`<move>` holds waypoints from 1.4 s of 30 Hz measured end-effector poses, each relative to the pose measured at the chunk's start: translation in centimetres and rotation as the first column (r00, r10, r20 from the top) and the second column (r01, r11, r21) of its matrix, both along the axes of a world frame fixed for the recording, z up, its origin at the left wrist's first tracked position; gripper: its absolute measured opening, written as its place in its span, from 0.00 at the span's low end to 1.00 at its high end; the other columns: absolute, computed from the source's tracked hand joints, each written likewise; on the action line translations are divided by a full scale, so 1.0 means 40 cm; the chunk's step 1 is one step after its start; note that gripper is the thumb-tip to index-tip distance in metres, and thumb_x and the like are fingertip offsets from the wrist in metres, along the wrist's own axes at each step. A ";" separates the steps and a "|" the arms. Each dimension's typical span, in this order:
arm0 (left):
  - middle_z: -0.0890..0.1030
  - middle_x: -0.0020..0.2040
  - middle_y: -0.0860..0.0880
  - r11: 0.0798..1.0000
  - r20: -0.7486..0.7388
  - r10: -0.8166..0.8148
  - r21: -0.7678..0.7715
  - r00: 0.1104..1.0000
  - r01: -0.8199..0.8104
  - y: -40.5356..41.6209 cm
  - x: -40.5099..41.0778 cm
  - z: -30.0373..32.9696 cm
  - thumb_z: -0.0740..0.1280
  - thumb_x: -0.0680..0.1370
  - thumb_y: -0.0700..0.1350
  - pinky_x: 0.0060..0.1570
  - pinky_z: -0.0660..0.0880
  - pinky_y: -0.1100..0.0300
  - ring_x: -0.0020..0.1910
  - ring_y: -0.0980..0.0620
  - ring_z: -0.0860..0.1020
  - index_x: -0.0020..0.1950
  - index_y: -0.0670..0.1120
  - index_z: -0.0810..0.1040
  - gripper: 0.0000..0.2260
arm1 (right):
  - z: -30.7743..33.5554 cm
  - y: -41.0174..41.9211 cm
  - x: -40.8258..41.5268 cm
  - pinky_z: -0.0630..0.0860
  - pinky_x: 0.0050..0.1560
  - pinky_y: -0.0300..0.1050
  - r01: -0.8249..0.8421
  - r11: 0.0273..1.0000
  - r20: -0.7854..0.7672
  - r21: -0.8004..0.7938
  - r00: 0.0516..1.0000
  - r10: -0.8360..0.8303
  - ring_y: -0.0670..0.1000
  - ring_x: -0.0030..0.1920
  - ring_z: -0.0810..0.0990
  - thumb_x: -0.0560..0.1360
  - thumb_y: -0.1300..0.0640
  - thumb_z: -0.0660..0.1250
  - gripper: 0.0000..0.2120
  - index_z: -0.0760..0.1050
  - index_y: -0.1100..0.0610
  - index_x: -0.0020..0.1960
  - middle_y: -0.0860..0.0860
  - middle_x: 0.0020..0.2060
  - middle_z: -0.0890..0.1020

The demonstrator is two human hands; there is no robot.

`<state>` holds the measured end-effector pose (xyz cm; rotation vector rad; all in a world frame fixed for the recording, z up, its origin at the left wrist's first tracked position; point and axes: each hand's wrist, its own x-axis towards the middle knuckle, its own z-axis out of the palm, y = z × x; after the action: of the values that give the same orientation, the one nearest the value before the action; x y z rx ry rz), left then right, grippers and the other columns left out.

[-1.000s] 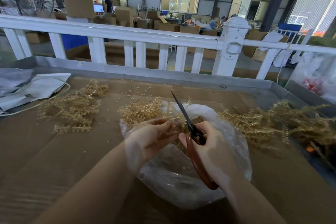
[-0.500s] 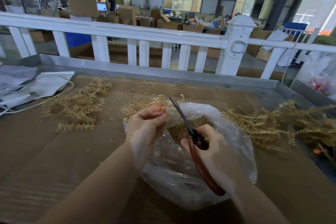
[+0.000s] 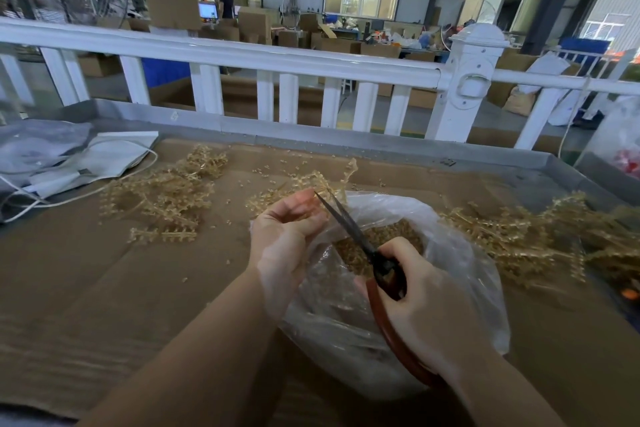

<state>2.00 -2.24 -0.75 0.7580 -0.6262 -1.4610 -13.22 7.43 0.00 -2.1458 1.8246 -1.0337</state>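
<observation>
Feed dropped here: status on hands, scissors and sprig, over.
Right hand grips red-handled black-bladed scissors, blades slightly parted. Left hand holds gold plastic sprig at blade tips, over clear plastic bag. Other sprig piles lie off to both sides.

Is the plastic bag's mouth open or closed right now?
Open: the clear plastic bag gapes upward, and the golden cut pieces inside show directly through its mouth, under the scissors.
</observation>
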 end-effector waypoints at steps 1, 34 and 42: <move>0.82 0.39 0.44 1.000 0.017 -0.001 -0.004 1.000 0.001 0.000 0.000 0.001 0.65 0.68 0.22 0.30 0.78 0.62 0.34 0.50 0.84 0.45 0.41 0.81 0.16 | -0.001 0.001 0.001 0.69 0.36 0.29 0.003 0.999 -0.036 -0.040 0.999 -0.004 0.37 0.38 0.75 0.71 0.41 0.67 0.11 0.67 0.44 0.43 0.41 0.27 0.72; 0.79 0.45 0.41 0.991 -0.154 -0.133 -0.052 0.979 0.127 0.035 -0.001 0.027 0.65 0.59 0.24 0.31 0.79 0.60 0.35 0.47 0.84 0.57 0.39 0.75 0.27 | 0.002 -0.011 -0.011 0.71 0.34 0.30 -0.039 0.997 0.004 0.065 0.999 0.039 0.37 0.37 0.76 0.73 0.40 0.66 0.11 0.68 0.45 0.44 0.46 0.30 0.76; 0.77 0.48 0.38 0.979 -0.062 -0.196 -0.073 0.979 0.191 0.029 0.012 0.023 0.67 0.58 0.25 0.35 0.81 0.57 0.39 0.46 0.83 0.60 0.36 0.74 0.29 | 0.005 -0.011 -0.015 0.68 0.34 0.27 -0.068 0.995 0.066 0.067 0.996 0.064 0.37 0.34 0.75 0.72 0.42 0.67 0.12 0.68 0.48 0.42 0.44 0.27 0.73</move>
<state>2.47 -1.09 0.16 0.6052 -0.7077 -1.6289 -13.81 7.00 0.20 -2.0935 1.7236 -0.9976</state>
